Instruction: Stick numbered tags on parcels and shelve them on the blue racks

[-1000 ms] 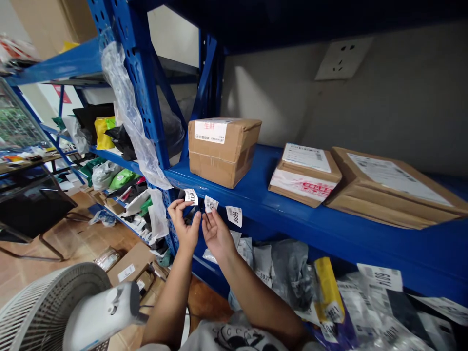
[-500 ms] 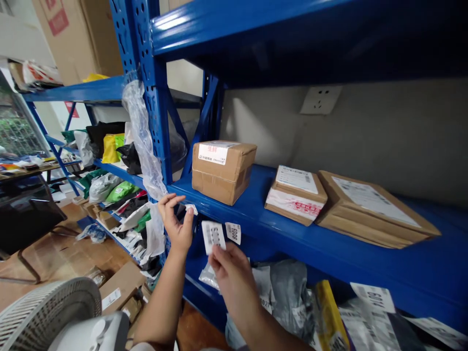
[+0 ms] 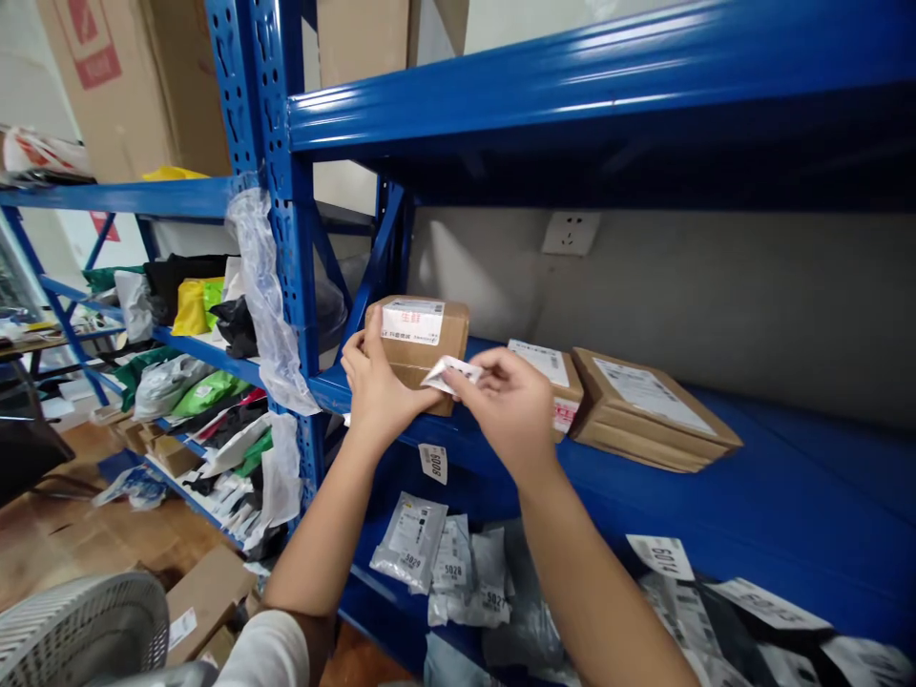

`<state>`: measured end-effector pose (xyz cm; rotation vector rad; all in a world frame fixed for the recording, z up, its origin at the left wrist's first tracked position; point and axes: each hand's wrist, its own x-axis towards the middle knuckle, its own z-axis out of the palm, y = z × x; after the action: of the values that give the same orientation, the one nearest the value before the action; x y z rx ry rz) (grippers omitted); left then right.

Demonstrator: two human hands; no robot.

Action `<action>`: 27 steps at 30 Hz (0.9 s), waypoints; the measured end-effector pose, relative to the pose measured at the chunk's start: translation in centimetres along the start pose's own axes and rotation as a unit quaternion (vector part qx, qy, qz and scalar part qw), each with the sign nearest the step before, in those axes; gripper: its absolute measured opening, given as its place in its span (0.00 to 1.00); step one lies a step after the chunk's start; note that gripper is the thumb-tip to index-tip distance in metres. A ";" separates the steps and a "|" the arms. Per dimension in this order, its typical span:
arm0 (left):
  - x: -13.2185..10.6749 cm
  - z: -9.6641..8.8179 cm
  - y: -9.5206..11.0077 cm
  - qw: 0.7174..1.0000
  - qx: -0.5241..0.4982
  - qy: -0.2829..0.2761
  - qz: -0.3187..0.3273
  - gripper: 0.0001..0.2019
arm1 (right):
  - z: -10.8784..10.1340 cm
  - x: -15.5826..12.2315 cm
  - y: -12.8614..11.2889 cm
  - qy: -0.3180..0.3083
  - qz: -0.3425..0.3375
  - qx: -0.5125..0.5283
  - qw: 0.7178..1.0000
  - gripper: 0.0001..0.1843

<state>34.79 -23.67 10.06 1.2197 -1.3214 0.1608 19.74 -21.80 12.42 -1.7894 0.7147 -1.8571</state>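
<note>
On the blue shelf, a small cardboard box (image 3: 450, 336) with a white label on top stands at the left end. My left hand (image 3: 379, 396) grips its left side, fingers along the edge and thumb stretched across the front. Pinched between the thumb and fingers of my right hand (image 3: 510, 405) is a white paper sticker (image 3: 452, 372), bent at its left end and held against or just before the box's front. Part of the box's lower front is hidden by my hands. To the right sit a smaller labelled box (image 3: 548, 363) and a flat, wide carton (image 3: 648, 410).
Below, bagged parcels (image 3: 411, 542) with number labels lie on a lower shelf (image 3: 386, 611). A number tag (image 3: 433, 463) hangs from the shelf edge. A blue upright (image 3: 290, 258) wrapped in plastic stands left, and a fan (image 3: 86, 630) is at the lower left.
My left hand has moved up onto the box, and the small white piece at its thumb no longer shows. My right hand has brought the sticker up to the box front. The view has shifted.
</note>
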 end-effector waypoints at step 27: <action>3.9 -0.3 -2.7 0.970 0.015 0.037 0.238 0.20 | 1.1 4.4 -3.2 -0.146 0.046 -0.530 0.834 0.38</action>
<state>38.14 -26.60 11.66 0.8924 -1.5304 0.5661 20.68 -22.31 17.85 -2.4951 1.8960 -1.0607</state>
